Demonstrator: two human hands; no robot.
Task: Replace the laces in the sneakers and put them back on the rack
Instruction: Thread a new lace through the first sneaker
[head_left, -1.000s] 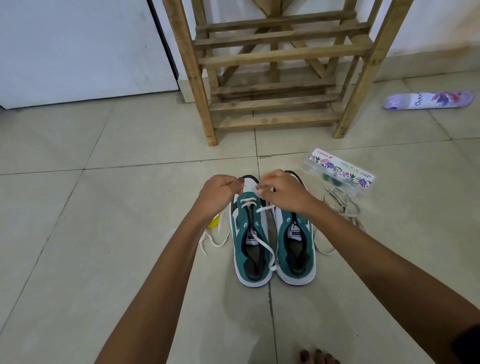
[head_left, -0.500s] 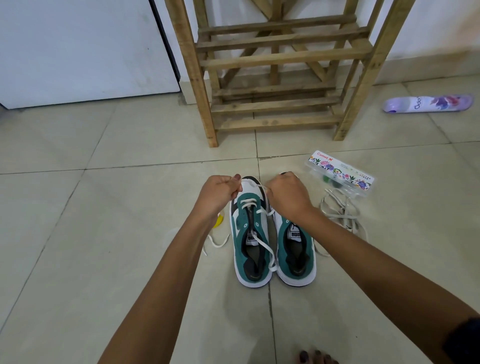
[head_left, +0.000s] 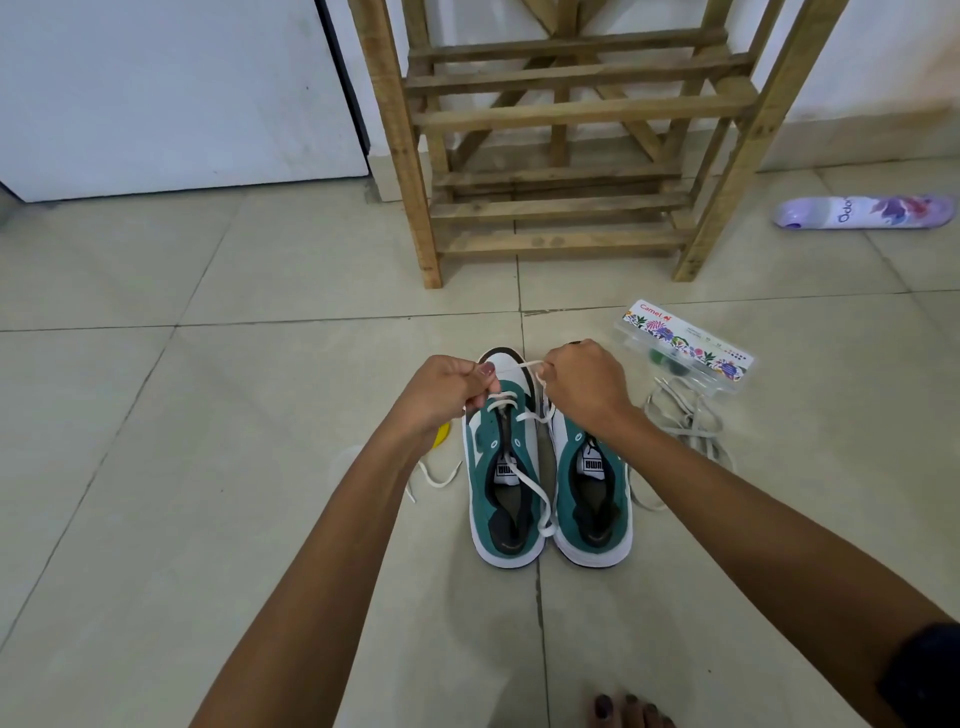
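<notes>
**Lacing update: slack pulled across the toe of the left sneaker**

Pulling things tight now. A second ago both hands sat lower over the eyelets; now the left hand (head_left: 441, 395) and right hand (head_left: 584, 382) have drawn apart, each grip pinched shut on the white lace (head_left: 519, 366) stretched between them. I'd guess the first rows are being evened out. Left sneaker (head_left: 506, 483) is teal and white, only partly laced, on the floor beside its unlaced twin (head_left: 592, 493), in front of the wooden rack (head_left: 571, 114). Old laces (head_left: 685, 415) lie to the right.
</notes>
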